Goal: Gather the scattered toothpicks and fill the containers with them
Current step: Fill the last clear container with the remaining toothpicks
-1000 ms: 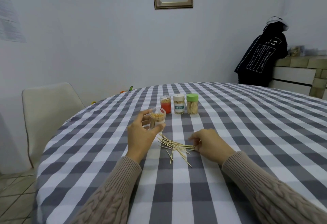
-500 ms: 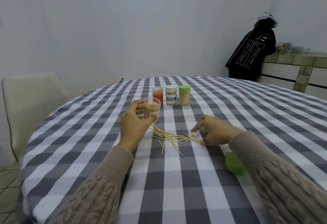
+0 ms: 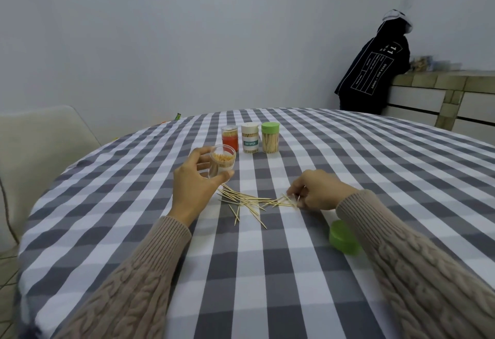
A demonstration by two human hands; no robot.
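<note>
clear plastic, round and thin-walled: the open container (image 3: 223,161) sits in the left hand (image 3: 193,188), fingers and thumb curled round its side, tipped a little toward the person so its mouth shows a packed bundle of toothpick tips. it looks near full already.

just right of that container the right hand (image 3: 316,193) is down on the cloth, fingertips (image 3: 292,194) curled and pinching at the right end of the scattered toothpicks (image 3: 249,202); at least one stick seems caught between them, though how many is too small to tell.

the loose pile lies on the checked tablecloth (image 3: 267,271), just in front of and below the held container, a crossed fan of thin pale wooden slivers with a few strays nearer the person. these will handle as almost weightless, stiff but easily snapped, sharp at both ends, and prone to roll or lie flat against the weave. best taken by raking several parallel, then pinching the bundle at its middle.

beyond the held container stand three more jars close in a row: an orange jar (image 3: 229,139) without a lid, a white labelled jar (image 3: 250,138), a green-lidded jar (image 3: 270,137). a loose green lid (image 3: 343,236) lies well to the right, by the right sleeve.
</note>
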